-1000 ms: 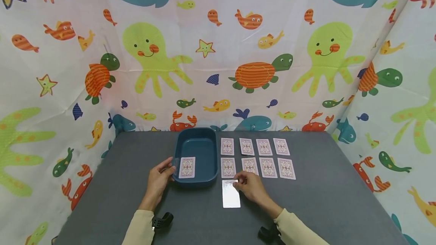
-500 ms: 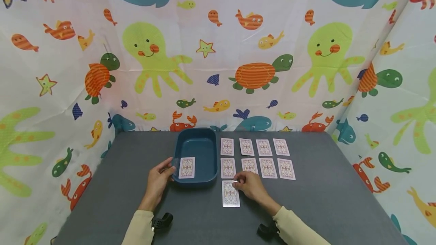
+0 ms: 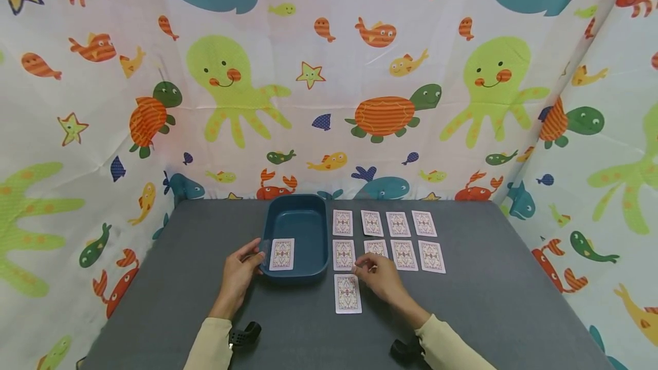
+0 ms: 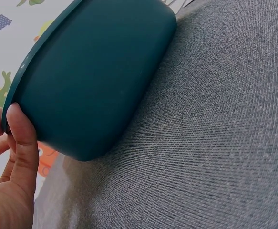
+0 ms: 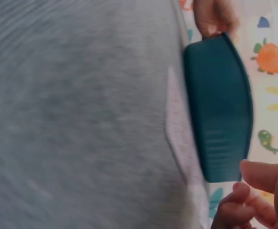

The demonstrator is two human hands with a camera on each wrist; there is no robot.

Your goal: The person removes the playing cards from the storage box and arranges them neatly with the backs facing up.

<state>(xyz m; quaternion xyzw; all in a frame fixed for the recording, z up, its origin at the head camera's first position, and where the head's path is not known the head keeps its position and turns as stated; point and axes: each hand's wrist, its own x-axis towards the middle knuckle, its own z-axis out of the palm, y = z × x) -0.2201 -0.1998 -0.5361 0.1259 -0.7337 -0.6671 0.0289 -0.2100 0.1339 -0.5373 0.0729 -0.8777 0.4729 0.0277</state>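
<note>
My left hand (image 3: 240, 270) grips the near left corner of a dark blue plastic bin (image 3: 323, 270); its thumb presses the outside, under the rim (image 4: 22, 78). Inside the bin lies a patterned, face-down playing card (image 3: 281, 254). My right hand (image 3: 382, 278) hovers by the upper right corner of another face-down card (image 3: 348, 296), which lies flat on the table. Its fingers are loosely bent, and nothing shows between thumb and forefinger in the right wrist view, where the bin (image 5: 217, 114) appears behind it. The right hand partly covers one card (image 3: 376, 246) in the row behind.
Face-down playing cards lie in two rows of four right of the bin, such as one card (image 3: 432, 257) at the front right and one (image 3: 424, 224) at the back. A grey cloth (image 3: 483, 301) covers the table. A sea-animal curtain (image 3: 329, 141) stands behind.
The front card's near edge has lowered flat to the table and its glare has gone. My right hand has let go of it and lifted slightly. The left hand stays on the bin.
</note>
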